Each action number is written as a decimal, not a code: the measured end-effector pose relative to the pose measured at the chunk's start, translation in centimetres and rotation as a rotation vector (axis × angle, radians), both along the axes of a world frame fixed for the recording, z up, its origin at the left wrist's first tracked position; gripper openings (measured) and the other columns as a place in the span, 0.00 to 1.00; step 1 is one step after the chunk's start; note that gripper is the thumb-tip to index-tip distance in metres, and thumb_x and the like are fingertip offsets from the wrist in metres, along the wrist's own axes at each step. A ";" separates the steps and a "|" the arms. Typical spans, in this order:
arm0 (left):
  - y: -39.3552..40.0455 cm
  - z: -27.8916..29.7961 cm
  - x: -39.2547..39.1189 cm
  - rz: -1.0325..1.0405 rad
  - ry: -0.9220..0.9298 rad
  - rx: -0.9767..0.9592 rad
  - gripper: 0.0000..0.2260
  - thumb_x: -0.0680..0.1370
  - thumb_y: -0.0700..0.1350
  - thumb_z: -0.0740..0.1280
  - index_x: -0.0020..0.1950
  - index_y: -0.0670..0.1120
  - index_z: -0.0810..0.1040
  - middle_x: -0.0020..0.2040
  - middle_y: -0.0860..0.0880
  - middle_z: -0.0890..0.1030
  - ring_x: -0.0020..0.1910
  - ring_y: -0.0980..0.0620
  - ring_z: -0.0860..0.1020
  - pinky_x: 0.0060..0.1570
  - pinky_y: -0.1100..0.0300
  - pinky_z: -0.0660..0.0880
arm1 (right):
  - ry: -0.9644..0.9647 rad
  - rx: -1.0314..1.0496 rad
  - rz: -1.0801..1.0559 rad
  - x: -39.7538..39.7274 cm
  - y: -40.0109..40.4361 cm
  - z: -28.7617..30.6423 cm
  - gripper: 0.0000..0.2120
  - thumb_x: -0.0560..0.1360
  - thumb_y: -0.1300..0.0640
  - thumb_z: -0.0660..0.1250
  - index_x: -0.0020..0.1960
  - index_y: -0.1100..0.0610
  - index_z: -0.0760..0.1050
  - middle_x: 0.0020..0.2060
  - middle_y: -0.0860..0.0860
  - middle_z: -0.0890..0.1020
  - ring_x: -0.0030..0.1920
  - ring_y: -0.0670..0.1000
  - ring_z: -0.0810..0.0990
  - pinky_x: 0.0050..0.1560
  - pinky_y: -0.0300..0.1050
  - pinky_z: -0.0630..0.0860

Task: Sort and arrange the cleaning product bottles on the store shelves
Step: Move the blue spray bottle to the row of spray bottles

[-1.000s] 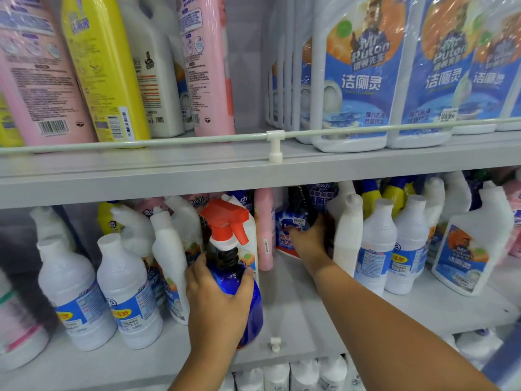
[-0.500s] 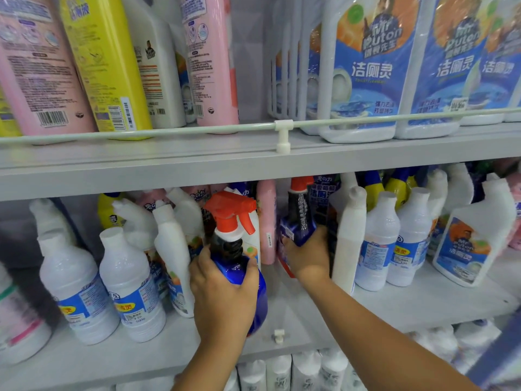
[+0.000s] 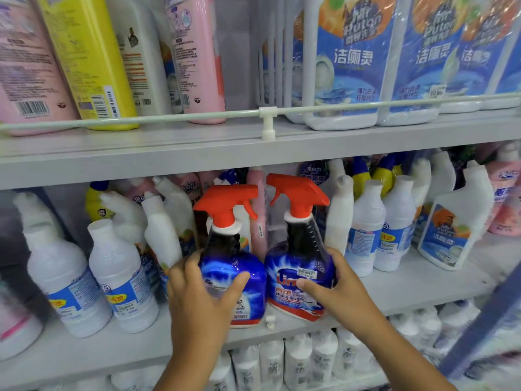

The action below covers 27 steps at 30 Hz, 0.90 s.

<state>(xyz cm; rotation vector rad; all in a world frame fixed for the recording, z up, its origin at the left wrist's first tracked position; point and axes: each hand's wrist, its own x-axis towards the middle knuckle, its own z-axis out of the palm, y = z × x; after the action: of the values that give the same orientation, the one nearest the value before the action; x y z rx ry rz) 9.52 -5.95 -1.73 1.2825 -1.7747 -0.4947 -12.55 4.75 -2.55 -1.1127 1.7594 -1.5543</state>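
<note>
Two blue spray bottles with red trigger heads stand side by side at the front of the middle shelf. My left hand grips the left spray bottle around its body, its label's back side toward me. My right hand holds the right spray bottle, thumb across its front label and fingers round its right side. Both bottles are upright and nearly touch each other.
White bottles with blue labels crowd the shelf left and right of the sprays. Pink and yellow bottles and blue toilet-cleaner packs fill the upper shelf behind a guard rail. More white bottles stand below.
My right hand pulled the second spray bottle from the back of the shelf forward, beside the one in my left hand. The view moved closer.
</note>
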 end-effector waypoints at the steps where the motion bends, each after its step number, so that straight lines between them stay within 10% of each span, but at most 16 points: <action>1: -0.2 -0.3 0.7 -0.025 0.038 0.008 0.41 0.64 0.71 0.73 0.69 0.49 0.72 0.63 0.47 0.69 0.64 0.45 0.69 0.64 0.43 0.72 | 0.006 0.005 0.017 -0.3 0.3 0.1 0.28 0.70 0.59 0.80 0.65 0.46 0.72 0.53 0.44 0.86 0.54 0.47 0.86 0.52 0.45 0.84; 8: -2.1 -0.4 2.7 -0.243 0.194 0.335 0.33 0.61 0.54 0.85 0.57 0.66 0.69 0.51 0.67 0.82 0.50 0.65 0.82 0.51 0.57 0.79 | 0.092 0.045 0.054 -1.2 -0.5 1.2 0.33 0.64 0.53 0.85 0.63 0.42 0.73 0.52 0.43 0.86 0.51 0.46 0.86 0.51 0.49 0.85; 15: -1.1 -0.7 2.2 -0.238 0.214 0.361 0.27 0.65 0.40 0.83 0.54 0.59 0.75 0.45 0.57 0.86 0.43 0.63 0.84 0.37 0.68 0.79 | 0.134 0.046 0.052 -2.6 1.0 1.7 0.28 0.65 0.52 0.84 0.59 0.41 0.75 0.49 0.37 0.85 0.49 0.41 0.86 0.49 0.44 0.84; 27: 5.4 0.7 1.1 0.014 0.452 0.289 0.27 0.65 0.42 0.84 0.56 0.61 0.76 0.49 0.59 0.85 0.46 0.58 0.85 0.44 0.57 0.81 | 0.016 0.018 0.130 -6.8 4.3 1.9 0.29 0.64 0.55 0.85 0.61 0.42 0.78 0.51 0.44 0.87 0.50 0.47 0.87 0.51 0.54 0.85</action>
<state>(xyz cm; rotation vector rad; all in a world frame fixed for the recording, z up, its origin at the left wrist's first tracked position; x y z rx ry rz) 10.60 -0.55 -0.99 1.2524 -1.3470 -0.9781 -19.40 9.02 -0.68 -1.2089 1.6722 -1.4532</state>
